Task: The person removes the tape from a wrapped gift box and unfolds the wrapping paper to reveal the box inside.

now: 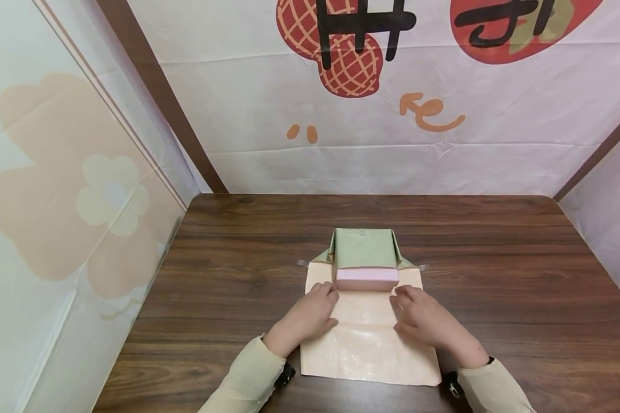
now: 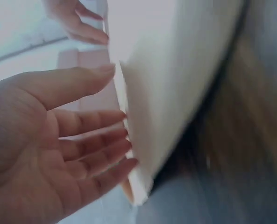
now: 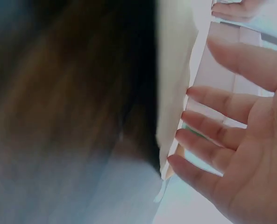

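Observation:
A pink box (image 1: 367,279) sits on a sheet of wrapping paper (image 1: 367,358), cream on its upward face. The paper's green side (image 1: 365,248) is folded over the box's top, with slanted folds at both far corners. My left hand (image 1: 312,314) rests on the paper, left of the box's near edge. On the other side, my right hand (image 1: 422,318) touches the paper near the box's right corner. Both wrist views show extended fingers with the fingertips against the paper, in the left wrist view (image 2: 161,70) and the right wrist view (image 3: 175,70).
Small clear strips that look like tape (image 1: 302,263) stick out beside the paper's far corners. Everything lies on a dark wooden table (image 1: 227,264). Printed fabric walls (image 1: 258,166) stand behind the table and at its sides.

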`<state>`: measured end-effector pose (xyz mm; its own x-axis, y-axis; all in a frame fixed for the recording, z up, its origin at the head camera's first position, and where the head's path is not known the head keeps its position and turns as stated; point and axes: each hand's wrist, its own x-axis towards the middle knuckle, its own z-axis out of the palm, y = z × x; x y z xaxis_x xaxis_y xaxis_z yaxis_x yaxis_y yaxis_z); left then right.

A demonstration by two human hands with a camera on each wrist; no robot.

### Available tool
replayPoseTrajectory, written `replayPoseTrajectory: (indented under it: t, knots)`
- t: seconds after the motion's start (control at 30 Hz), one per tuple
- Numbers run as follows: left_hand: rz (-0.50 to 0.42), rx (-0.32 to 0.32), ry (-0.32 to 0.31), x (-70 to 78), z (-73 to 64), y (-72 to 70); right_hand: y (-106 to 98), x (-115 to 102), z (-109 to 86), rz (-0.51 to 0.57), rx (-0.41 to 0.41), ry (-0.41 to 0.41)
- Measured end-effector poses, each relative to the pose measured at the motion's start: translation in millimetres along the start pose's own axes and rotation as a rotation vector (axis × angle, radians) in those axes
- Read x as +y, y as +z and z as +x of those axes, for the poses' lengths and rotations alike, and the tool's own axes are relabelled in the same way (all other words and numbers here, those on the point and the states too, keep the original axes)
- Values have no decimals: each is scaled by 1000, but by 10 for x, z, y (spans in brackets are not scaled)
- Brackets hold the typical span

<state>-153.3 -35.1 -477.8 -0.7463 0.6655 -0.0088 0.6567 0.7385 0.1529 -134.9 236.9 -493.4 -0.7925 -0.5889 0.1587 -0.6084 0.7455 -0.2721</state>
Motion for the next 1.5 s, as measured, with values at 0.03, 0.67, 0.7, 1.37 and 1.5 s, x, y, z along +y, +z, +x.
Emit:
replayPoseTrajectory:
  t: [0.03, 0.67, 0.7, 1.37, 1.5]
  knots:
    - [-5, 16, -5, -26, 13, 2, 0, 25, 14, 11, 6, 0]
    - [-188, 101, -39, -133, 9, 63, -57, 117, 99, 131, 41, 113]
    - [-196, 98, -46, -135, 9, 58, -60, 119, 99, 140, 41, 116]
    - [-403, 74, -100, -336, 202, -129, -147, 318, 310, 291, -35, 115]
    - [-463, 82, -94, -416, 327, -158, -146, 370, 337, 301, -32, 108]
